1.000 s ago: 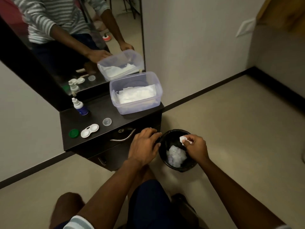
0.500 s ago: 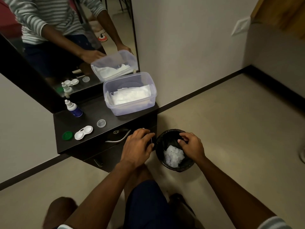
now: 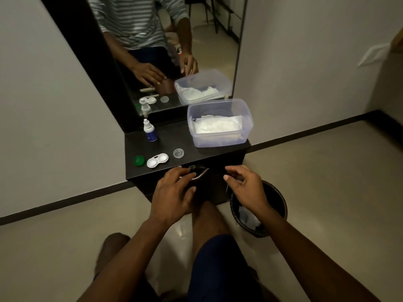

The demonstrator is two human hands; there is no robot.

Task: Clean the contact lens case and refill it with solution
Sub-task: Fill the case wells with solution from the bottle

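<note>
From the head camera, the white lens case [image 3: 157, 160] lies open on the dark shelf [image 3: 218, 152] between a green cap [image 3: 139, 160] and a clear cap [image 3: 178, 153], while the left hand [image 3: 172, 192] and right hand [image 3: 246, 187] hover empty with loose, relaxed fingers.

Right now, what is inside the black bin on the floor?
White crumpled tissue lies inside the black bin. The right hand and forearm hang over its near side and cover part of the opening, so what else is inside cannot be seen.
</note>
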